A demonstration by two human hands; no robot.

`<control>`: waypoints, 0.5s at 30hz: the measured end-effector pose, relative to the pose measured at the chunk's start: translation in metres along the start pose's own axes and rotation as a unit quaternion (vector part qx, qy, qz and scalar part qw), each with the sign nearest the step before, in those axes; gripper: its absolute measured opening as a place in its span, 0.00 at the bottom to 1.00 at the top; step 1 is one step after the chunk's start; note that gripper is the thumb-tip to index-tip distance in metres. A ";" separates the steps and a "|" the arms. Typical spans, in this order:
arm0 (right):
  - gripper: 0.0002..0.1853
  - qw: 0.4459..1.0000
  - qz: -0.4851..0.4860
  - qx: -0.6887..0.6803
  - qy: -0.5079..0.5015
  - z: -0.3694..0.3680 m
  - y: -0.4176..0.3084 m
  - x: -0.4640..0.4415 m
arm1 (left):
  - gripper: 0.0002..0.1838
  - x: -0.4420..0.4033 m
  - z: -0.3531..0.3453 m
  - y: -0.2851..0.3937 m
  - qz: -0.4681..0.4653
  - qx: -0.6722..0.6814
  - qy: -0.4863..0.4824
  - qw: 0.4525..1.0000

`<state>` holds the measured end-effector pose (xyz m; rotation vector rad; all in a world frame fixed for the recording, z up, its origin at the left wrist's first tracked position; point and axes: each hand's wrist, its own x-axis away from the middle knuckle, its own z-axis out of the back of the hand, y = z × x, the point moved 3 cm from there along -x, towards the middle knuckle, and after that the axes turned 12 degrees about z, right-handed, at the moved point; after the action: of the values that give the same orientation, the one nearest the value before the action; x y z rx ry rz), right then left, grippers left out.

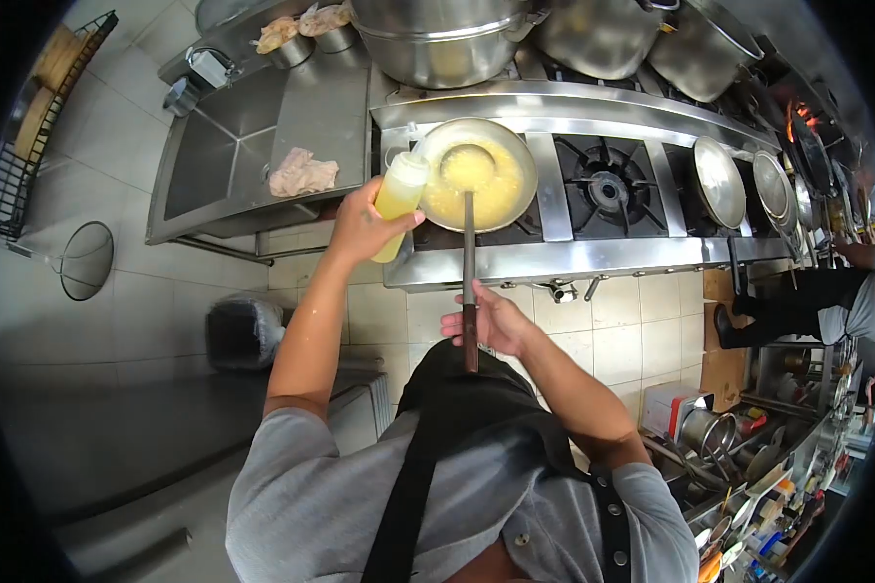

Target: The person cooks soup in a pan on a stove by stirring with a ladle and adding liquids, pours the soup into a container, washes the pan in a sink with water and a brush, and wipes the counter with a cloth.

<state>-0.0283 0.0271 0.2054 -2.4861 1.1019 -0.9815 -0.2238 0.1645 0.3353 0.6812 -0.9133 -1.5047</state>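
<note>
My left hand (367,223) is wrapped round a clear squeeze bottle (396,209) of yellow liquid. The bottle is tilted, its nozzle pointing up toward the left rim of a round pan (528,175). Bubbling yellow liquid (506,194) fills the pan, which sits on the left burner. A ladle (470,248) has its bowl in that liquid and its long handle running back toward my apron. Palm up, my right hand (499,321) loosely holds the wooden end of the handle, with fingertips showing on its left side. Whether liquid leaves the nozzle is not clear.
A bare burner (608,188) lies right of the pan, followed by another pan (718,185). Large steel pots (437,44) line the back. At left, a pale cloth (303,173) lies by the steel sink (214,146). Another person's legs (787,311) show at far right.
</note>
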 end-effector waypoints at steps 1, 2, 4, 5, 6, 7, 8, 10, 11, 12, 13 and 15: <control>0.28 0.999 0.020 -0.030 0.010 -0.005 0.003 -0.001 | 0.27 -0.011 0.003 -0.011 0.021 -0.017 0.004 1.000; 0.24 0.997 0.040 -0.060 0.020 -0.008 0.002 -0.002 | 0.27 -0.020 0.005 -0.019 0.047 -0.044 -0.010 0.998; 0.19 0.989 0.089 0.064 0.097 -0.007 -0.012 0.006 | 0.27 -0.032 0.004 -0.030 0.097 -0.098 -0.040 0.990; 0.16 0.976 0.113 0.125 0.136 -0.006 -0.020 0.012 | 0.28 -0.039 0.003 -0.036 0.101 -0.128 -0.050 0.985; 0.09 0.955 0.132 0.198 0.178 -0.009 -0.033 0.021 | 0.28 -0.045 0.001 -0.042 0.104 -0.158 -0.061 0.980; 0.09 0.933 0.137 0.283 0.177 0.000 -0.041 0.026 | 0.28 -0.048 -0.001 -0.042 0.108 -0.188 -0.072 0.974; 0.10 0.903 0.140 0.367 0.175 0.009 -0.047 0.033 | 0.29 -0.050 -0.002 -0.042 0.110 -0.231 -0.077 0.964; 0.11 0.842 0.145 0.481 0.195 -0.002 -0.063 0.058 | 0.30 -0.053 -0.004 -0.034 0.112 -0.316 -0.083 0.938; 0.12 0.818 0.137 0.520 0.205 0.000 -0.066 0.066 | 0.30 -0.057 -0.007 -0.033 0.100 -0.356 -0.081 0.926; 0.12 0.701 0.199 0.656 0.197 -0.002 -0.071 0.071 | 0.31 -0.061 -0.010 -0.031 0.087 -0.396 -0.079 0.911; 0.13 0.658 0.205 0.694 0.207 0.000 -0.074 0.078 | 0.31 -0.065 -0.013 -0.028 0.074 -0.434 -0.077 0.894; 0.12 0.606 0.219 0.733 0.218 -0.002 -0.084 0.091 | 0.30 -0.071 -0.021 -0.015 0.093 -0.486 -0.093 0.864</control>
<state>0.0616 0.0184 0.2900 -0.6018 0.4391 -1.4295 -0.2037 0.2316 0.3058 -0.2909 -0.2390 -1.6221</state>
